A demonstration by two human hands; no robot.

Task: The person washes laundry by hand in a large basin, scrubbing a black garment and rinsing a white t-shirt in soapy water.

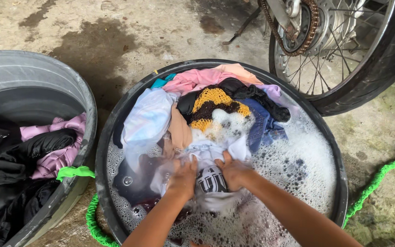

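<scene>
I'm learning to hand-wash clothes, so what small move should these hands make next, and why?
Probably rub the bunched fabric together. The left hand and right hand both grip the white garment either side of its dark print, above the suds in the black tub, so it looks ready for a scrub.

Centre: round black plastic tub of suds — heaped laundry toward its far side, bubbles to the right.
In the tub, near side: left hand and right hand side by side, on the white printed cloth between them.
Left: grey plastic basin with dark and pink wrung clothes, just beside the tub.
Behind, right: spoked motorbike wheel — touching the tub's far rim.
Around the tub's base: green braided hose.
</scene>
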